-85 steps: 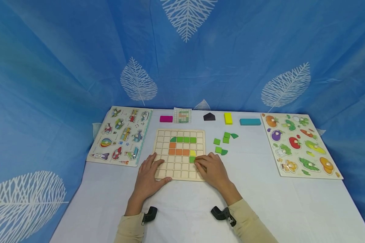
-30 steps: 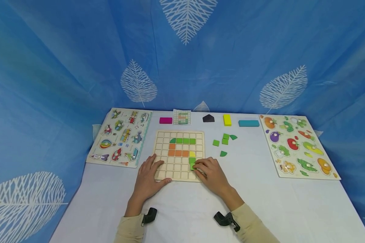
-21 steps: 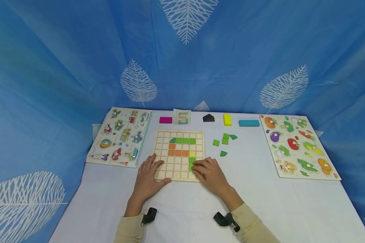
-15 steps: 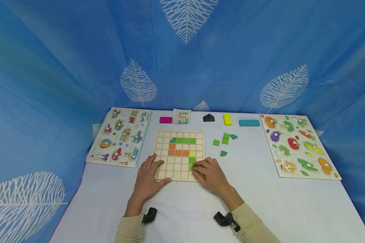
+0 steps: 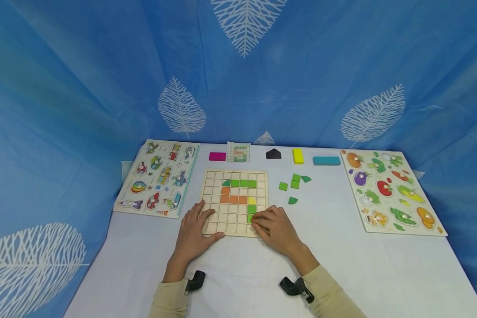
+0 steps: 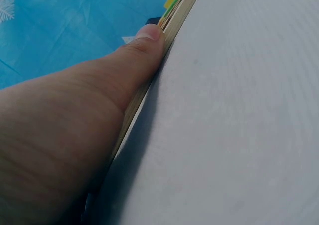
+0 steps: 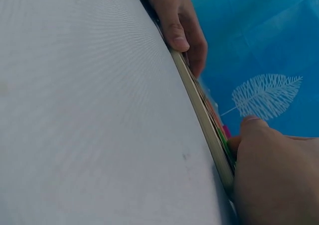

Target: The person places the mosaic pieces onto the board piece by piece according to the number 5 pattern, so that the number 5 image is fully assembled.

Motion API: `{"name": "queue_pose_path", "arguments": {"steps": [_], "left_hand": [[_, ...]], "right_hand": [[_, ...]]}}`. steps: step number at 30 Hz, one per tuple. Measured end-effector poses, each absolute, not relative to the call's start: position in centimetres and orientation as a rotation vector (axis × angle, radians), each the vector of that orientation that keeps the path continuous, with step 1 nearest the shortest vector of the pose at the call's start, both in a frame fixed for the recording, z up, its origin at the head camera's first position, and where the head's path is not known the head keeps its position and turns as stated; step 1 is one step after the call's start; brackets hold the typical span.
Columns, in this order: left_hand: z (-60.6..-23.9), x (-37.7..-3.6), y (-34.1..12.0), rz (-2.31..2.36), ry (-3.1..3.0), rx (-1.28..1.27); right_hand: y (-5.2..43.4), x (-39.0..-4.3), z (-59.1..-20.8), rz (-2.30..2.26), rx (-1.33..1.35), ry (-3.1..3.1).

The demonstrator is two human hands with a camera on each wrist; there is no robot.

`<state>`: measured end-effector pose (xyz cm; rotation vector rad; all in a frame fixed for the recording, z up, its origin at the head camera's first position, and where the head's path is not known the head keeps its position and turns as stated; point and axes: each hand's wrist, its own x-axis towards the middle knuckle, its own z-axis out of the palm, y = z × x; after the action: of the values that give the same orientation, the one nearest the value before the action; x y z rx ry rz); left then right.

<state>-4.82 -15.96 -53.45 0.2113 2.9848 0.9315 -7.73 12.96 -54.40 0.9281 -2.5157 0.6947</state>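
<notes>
A square wooden grid board (image 5: 220, 225) lies before me, several coloured tiles set in its cells. A green row tops orange tiles (image 5: 233, 199), and a yellow tile (image 5: 252, 200) sits above a green tile (image 5: 251, 209). Directly below that one, a green square tile (image 5: 250, 218) lies in a cell, partly covered by the fingertips of my right hand (image 5: 277, 229), which pinch at its right side. My left hand (image 5: 192, 232) rests with spread fingers on the board's left edge, its thumb (image 6: 147, 41) along the near edge.
Loose green squares (image 5: 283, 186) and dark green quarter circles (image 5: 293, 200) lie right of the board. Behind it are a pattern card (image 5: 238, 152) and several blocks, including a teal one (image 5: 327, 160). Picture puzzles flank them: vehicles (image 5: 157, 176) left, vegetables (image 5: 393, 192) right.
A loose green square has left the group on the right. My right hand has brought it to the cell under the other green tile, where it now lies flatter. My left hand stays put.
</notes>
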Motion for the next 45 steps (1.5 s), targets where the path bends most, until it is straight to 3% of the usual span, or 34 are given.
{"name": "queue_pose_path", "arguments": {"steps": [8, 17, 22, 45], "left_hand": [[-53.6, -4.8, -15.7, 0.952, 2.974, 0.195], [-53.4, -4.7, -15.9, 0.944, 2.987, 0.189], [-53.4, -4.7, -15.8, 0.943, 2.978, 0.189], [-53.2, -4.8, -15.9, 0.950, 2.989, 0.214]], "right_hand": [[14.7, -8.0, -54.8, 0.738, 0.818, -2.420], [18.3, -8.7, -54.4, 0.828, 0.133, -2.584], [18.6, -8.9, -54.2, 0.809, -0.063, -2.767], [19.3, -10.0, -53.8, 0.857, 0.044, -2.869]]}}
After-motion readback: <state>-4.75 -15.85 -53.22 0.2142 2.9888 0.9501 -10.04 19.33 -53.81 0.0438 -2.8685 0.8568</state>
